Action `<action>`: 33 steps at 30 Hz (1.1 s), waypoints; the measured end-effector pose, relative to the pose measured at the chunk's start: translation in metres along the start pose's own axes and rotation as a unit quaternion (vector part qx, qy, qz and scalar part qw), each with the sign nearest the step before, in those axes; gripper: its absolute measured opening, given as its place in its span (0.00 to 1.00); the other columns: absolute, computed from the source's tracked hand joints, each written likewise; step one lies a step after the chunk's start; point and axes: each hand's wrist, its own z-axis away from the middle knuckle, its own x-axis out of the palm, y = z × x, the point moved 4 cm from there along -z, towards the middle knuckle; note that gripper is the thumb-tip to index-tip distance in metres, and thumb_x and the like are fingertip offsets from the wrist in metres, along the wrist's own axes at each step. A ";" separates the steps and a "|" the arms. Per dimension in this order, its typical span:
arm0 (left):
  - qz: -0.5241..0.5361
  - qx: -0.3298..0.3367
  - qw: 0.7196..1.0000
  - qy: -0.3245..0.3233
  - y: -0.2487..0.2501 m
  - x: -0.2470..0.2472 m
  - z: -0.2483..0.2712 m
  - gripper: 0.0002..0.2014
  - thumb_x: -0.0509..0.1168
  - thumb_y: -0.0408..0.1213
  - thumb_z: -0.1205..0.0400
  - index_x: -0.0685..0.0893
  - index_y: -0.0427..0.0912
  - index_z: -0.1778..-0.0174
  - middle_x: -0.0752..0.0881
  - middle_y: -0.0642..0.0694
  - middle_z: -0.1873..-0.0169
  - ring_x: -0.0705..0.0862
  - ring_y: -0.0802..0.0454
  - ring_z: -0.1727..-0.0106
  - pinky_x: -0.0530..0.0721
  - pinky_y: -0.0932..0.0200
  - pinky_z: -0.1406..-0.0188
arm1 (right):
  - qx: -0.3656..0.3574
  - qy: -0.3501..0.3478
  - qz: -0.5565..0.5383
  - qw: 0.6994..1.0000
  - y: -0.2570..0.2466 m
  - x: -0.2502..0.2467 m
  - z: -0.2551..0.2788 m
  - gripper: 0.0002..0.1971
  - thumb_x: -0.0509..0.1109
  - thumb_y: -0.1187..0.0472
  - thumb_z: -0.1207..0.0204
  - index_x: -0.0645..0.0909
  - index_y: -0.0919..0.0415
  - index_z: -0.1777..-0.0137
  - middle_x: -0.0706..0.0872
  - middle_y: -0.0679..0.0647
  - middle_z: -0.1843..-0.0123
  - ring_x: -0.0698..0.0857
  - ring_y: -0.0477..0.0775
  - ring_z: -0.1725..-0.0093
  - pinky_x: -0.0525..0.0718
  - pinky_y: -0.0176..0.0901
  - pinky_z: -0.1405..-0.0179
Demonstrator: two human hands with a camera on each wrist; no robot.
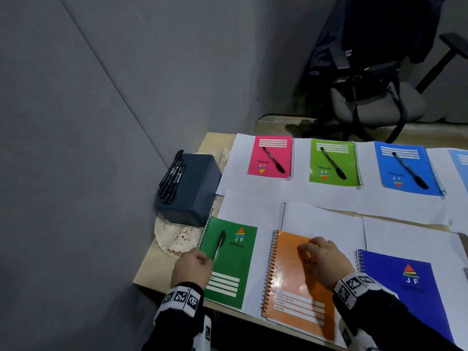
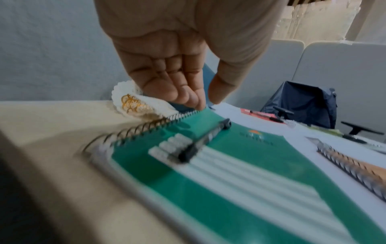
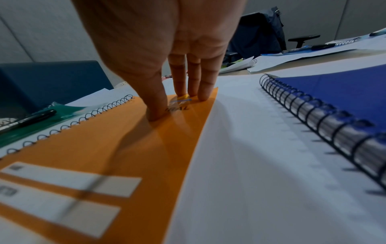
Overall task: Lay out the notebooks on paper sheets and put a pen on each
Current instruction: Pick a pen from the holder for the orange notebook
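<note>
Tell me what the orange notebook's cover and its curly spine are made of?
The orange notebook seems to have a glossy cover, maybe plastic or plastic-coated card: bright light glare shines off it in the head view. Its spiral binding looks like thin, dark-coated wire, looped evenly through punched holes; metal is likely, though that can't be told for sure. The right hand rests its fingers on the cover.

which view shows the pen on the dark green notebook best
The head view: the pen lies whole and sharp on the dark green notebook, its near end by the left hand. The left wrist view shows it closer but blurred. The right wrist view catches only part of it at the left edge.
</note>
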 end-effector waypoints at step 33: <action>0.146 0.124 0.952 0.237 0.057 -0.095 -0.080 0.08 0.64 0.32 0.18 0.86 0.40 0.46 0.82 0.38 0.49 0.81 0.43 0.57 0.78 0.54 0.47 | -0.014 -0.029 -0.012 0.999 0.003 -0.015 -0.004 0.24 0.68 0.61 0.23 0.73 0.38 0.30 0.74 0.44 0.34 0.73 0.48 0.34 0.76 0.37 0.36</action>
